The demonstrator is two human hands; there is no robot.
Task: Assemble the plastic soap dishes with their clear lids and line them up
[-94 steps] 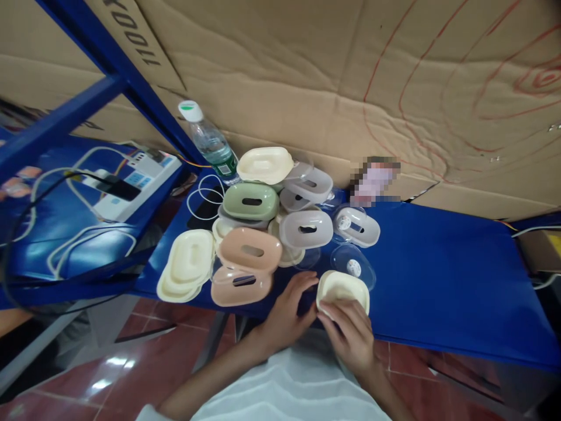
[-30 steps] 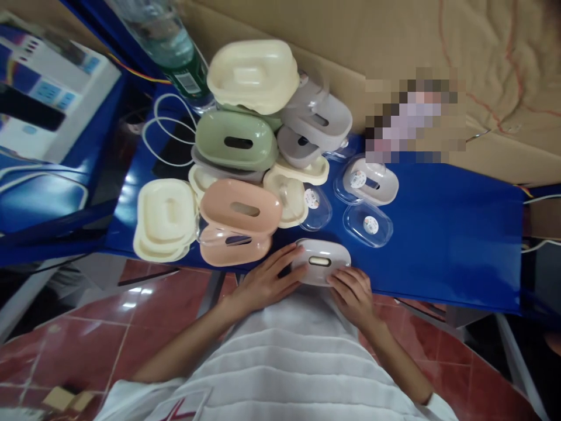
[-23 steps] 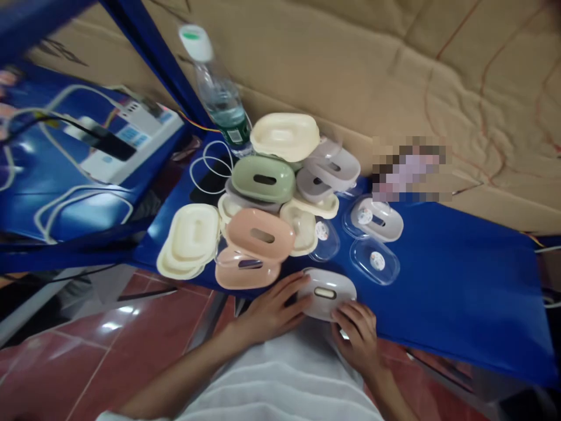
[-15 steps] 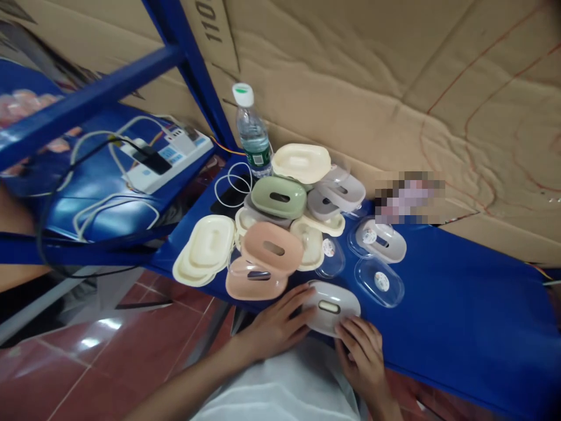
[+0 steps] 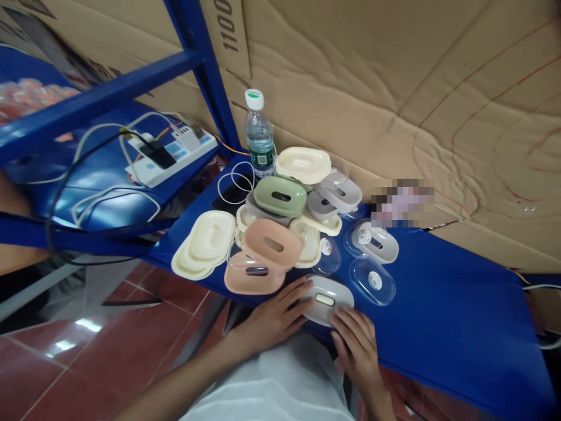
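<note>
A grey oval soap dish (image 5: 332,286) with a slot in its middle lies at the table's front edge, and cream colour shows through the slot. My left hand (image 5: 277,313) holds its left end, fingers laid over the rim. At the lower right end, my right hand (image 5: 357,339) grips the rim with its fingers close together; the thumbs' hold is partly hidden. Beyond my left hand lie two peach soap dishes (image 5: 272,241), overlapping. Just past the grey dish are a clear lid (image 5: 326,257) with a round sticker and another clear lid (image 5: 373,282) like it.
Cream trays (image 5: 204,242) are stacked at the left edge of the blue table (image 5: 456,316). A green dish (image 5: 280,196) tops a pile before a water bottle (image 5: 259,137). A power strip (image 5: 170,155) with cables lies left, behind a blue frame bar (image 5: 109,88).
The view has shifted slightly, so the table's things appear a little displaced. Both hands stay at the ends of the grey soap dish, with little visible movement.
</note>
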